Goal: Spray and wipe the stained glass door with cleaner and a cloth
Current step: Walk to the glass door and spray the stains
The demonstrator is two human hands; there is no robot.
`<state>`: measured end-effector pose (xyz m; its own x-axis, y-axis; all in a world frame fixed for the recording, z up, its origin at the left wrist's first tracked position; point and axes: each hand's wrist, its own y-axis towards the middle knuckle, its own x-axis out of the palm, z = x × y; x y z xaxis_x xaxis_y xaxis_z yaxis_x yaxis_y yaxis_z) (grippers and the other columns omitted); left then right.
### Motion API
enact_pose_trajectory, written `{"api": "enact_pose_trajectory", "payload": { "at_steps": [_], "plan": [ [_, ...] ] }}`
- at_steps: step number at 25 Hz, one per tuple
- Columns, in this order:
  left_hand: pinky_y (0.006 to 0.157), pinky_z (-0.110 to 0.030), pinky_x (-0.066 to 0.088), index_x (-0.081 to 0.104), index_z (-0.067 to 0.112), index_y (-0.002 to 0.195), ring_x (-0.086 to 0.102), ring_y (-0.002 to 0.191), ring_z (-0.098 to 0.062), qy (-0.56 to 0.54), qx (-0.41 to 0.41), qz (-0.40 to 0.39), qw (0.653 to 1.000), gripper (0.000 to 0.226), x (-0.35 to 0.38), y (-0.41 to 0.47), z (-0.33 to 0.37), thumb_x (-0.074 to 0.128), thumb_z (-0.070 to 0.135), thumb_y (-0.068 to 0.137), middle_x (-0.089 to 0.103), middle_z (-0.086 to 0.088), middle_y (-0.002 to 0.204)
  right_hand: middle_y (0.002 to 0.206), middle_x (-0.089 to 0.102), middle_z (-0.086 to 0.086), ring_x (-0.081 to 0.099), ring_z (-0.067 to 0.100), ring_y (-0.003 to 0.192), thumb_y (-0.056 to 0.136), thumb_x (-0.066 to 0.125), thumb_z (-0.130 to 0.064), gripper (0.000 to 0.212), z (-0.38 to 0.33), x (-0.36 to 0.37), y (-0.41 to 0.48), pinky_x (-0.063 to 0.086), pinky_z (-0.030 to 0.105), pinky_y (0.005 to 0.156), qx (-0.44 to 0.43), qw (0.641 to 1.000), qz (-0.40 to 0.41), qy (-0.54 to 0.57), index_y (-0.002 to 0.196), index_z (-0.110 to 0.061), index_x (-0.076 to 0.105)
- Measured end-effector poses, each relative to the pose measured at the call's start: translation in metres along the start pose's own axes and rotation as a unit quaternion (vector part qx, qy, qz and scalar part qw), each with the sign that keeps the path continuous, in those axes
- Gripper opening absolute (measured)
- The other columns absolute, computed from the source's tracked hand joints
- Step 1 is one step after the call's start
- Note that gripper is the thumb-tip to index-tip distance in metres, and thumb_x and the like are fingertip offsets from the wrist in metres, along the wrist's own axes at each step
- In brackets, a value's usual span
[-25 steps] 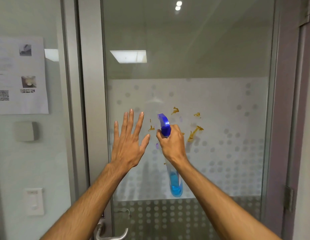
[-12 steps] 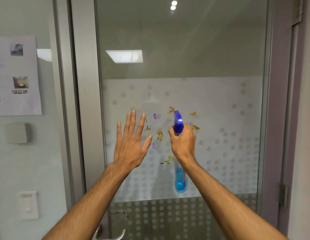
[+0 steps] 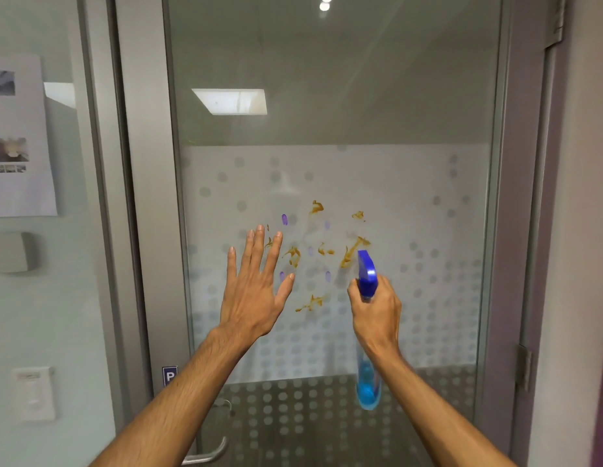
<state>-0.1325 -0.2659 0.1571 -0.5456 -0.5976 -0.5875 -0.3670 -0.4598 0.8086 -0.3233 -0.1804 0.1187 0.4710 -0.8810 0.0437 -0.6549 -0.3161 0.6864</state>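
- your left hand (image 3: 251, 291) is raised flat, palm toward the door, fingers straight and slightly spread, holding nothing; whether it touches the glass cannot be told from here
- your right hand (image 3: 376, 311) is curled tight round the neck of the spray bottle (image 3: 366, 271); the bottle is upright, its dark blue head above your fist with the nozzle toward the glass, its clear body with blue liquid hanging below your wrist
- the glass door (image 3: 327, 79) stands just ahead of both hands; brown-orange stains (image 3: 352, 252) are scattered on its frosted dotted band (image 3: 428, 230), between your two hands and just above them; a few small purple marks (image 3: 284, 219) sit among them
- low at the door's left edge, a metal handle (image 3: 209, 453) and a small "p" sign (image 3: 169, 375)
- left of the door frame, a printed sheet (image 3: 20, 136) and a white switch (image 3: 33, 392)
- through the glass, a lit ceiling panel (image 3: 230, 101)
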Motion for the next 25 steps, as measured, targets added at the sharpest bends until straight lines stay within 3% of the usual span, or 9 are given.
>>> {"api": "enact_pose_trajectory", "payload": {
  "at_steps": [5,9,16,22,25],
  "plan": [
    [0.128,-0.051,-0.003,-0.009,0.032,0.162,-0.014,0.158,-0.019,-0.003,-0.006,0.001,1.000,0.077,0.007,-0.021,-0.005,0.035,0.055,0.103,-0.016,-0.002,0.171,0.092,0.058,-0.002,0.062,0.017,0.075,0.092,0.073,-0.014,0.025,0.021,0.007,-0.050,0.060,0.040,0.065,-0.008,0.999,-0.045,-0.001,0.094,-0.028,0.053],
    [0.129,-0.052,-0.003,-0.012,0.032,0.161,-0.017,0.157,-0.019,0.018,-0.010,-0.028,0.999,0.077,0.009,-0.042,-0.013,0.028,0.058,0.101,-0.017,-0.003,0.171,0.092,0.049,-0.015,0.059,0.009,0.083,0.093,0.073,-0.018,0.024,0.039,0.022,-0.102,0.056,0.029,0.062,-0.022,0.994,-0.104,-0.016,0.094,-0.029,0.052],
    [0.128,-0.052,-0.007,-0.015,0.030,0.158,-0.021,0.156,-0.020,0.028,-0.023,-0.073,0.997,0.077,0.009,-0.070,-0.012,0.026,0.059,0.100,-0.023,-0.003,0.168,0.085,0.057,0.000,0.059,0.017,0.070,0.090,0.075,-0.012,0.019,0.046,0.036,-0.122,0.058,0.041,0.067,0.040,0.991,-0.127,-0.010,0.089,-0.018,0.058],
    [0.128,-0.052,-0.007,-0.015,0.030,0.158,-0.022,0.155,-0.019,0.029,-0.035,-0.089,0.995,0.077,0.013,-0.083,-0.007,0.026,0.059,0.100,-0.024,-0.003,0.168,0.092,0.052,-0.008,0.060,0.007,0.080,0.092,0.074,-0.012,0.023,0.035,0.026,-0.104,0.053,0.014,0.065,0.003,0.993,-0.114,0.024,0.099,-0.025,0.056],
    [0.128,-0.052,-0.007,-0.015,0.032,0.159,-0.022,0.156,-0.018,0.024,-0.040,-0.085,0.995,0.077,0.014,-0.091,-0.001,0.025,0.060,0.100,-0.023,-0.002,0.168,0.087,0.057,-0.010,0.060,0.012,0.082,0.093,0.073,-0.013,0.028,0.030,0.012,-0.099,0.054,0.017,0.066,0.001,0.992,-0.119,0.044,0.098,-0.033,0.055]
  ]
}}
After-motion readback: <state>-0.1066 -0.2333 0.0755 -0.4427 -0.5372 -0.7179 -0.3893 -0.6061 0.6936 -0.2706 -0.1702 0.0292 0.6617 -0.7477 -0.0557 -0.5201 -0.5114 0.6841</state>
